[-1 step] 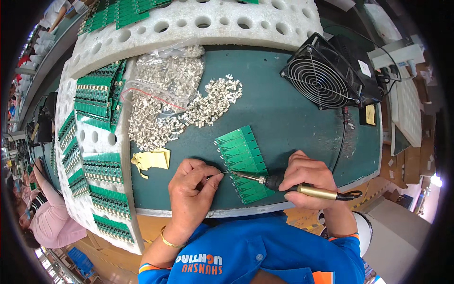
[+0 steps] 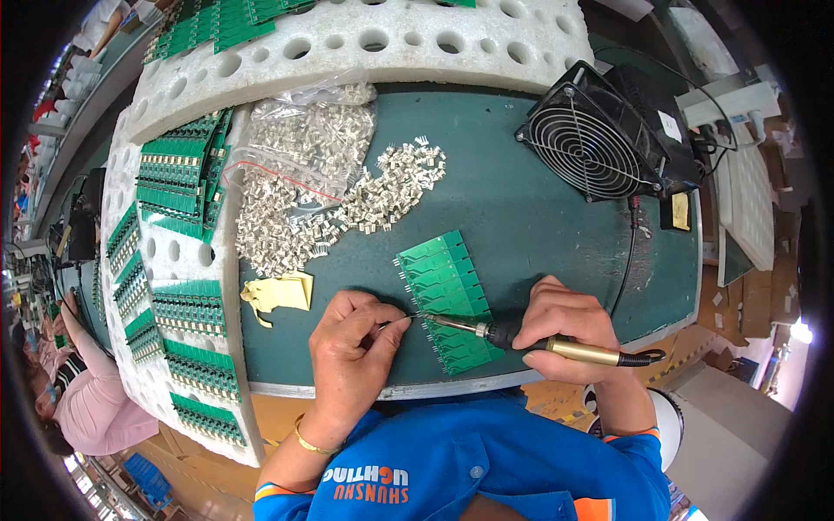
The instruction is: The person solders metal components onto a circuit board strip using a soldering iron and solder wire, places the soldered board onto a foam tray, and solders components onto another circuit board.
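Observation:
A green circuit board panel (image 2: 446,295) lies on the table before me, with a row of small white connectors along its left edge. My left hand (image 2: 354,343) is closed in a pinch on a thin solder wire (image 2: 398,322), whose end reaches that edge. My right hand (image 2: 569,330) grips a soldering iron (image 2: 569,350) with a black and gold handle. Its tip meets the connector row close to the wire's end. Whether any solder is melting there is too small to see.
Loose white connectors (image 2: 395,187) form a pile beside a clear plastic bag (image 2: 308,139) full of them. Yellow paper (image 2: 280,293) lies left of my left hand. White foam racks (image 2: 252,425) hold finished-looking boards. A black fan (image 2: 591,143) stands back right; a person (image 2: 104,404) sits at far left.

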`<state>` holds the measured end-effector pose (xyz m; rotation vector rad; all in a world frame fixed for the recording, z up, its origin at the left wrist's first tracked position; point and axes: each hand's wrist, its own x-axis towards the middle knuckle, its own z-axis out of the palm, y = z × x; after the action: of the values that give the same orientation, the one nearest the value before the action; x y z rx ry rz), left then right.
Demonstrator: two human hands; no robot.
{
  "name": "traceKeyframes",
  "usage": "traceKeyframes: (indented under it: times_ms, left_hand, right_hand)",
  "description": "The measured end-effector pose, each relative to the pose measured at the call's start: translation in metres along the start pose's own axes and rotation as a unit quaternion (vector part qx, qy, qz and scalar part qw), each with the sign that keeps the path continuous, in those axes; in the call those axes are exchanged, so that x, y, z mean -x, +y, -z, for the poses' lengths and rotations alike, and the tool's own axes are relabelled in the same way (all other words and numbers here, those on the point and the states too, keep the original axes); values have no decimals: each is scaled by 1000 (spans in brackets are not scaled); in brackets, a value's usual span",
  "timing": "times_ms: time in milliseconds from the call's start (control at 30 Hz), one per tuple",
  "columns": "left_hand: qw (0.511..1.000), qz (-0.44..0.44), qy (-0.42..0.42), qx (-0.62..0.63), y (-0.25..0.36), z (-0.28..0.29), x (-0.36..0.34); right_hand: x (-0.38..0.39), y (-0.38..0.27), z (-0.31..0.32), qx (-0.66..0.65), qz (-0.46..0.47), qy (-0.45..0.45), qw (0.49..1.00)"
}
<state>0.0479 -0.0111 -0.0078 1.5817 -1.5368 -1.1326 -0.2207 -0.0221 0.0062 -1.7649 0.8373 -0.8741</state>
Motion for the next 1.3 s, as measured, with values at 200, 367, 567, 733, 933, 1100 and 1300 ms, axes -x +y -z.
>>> traceKeyframes:
  times_ms: [200,367,567,733,933,1100,1300]
  left_hand:
    - [1000,-7,-9,-11,0,2,-1]
    - [999,-36,-11,-29,-2,3,-5]
    - [998,-56,-15,-40,-2,5,-7]
    - [997,-69,-17,-41,-3,5,-9]
    - [999,-29,-25,-25,-1,5,-7]
    - [999,-38,18,-6,-7,10,-2]
    - [999,12,22,42,-5,5,6]
  right_hand:
    - [-4,-1,3,9,-5,-7,1000]
    - [-14,-7,7,18,-1,-21,1000]
    - [-20,-11,10,35,-6,-42,998]
    - [-21,-11,10,36,-4,-45,998]
    - [-20,-12,12,37,-4,-47,998]
    - [-7,-12,20,0,3,-8,1000]
    - [5,-8,10,-24,10,84,996]
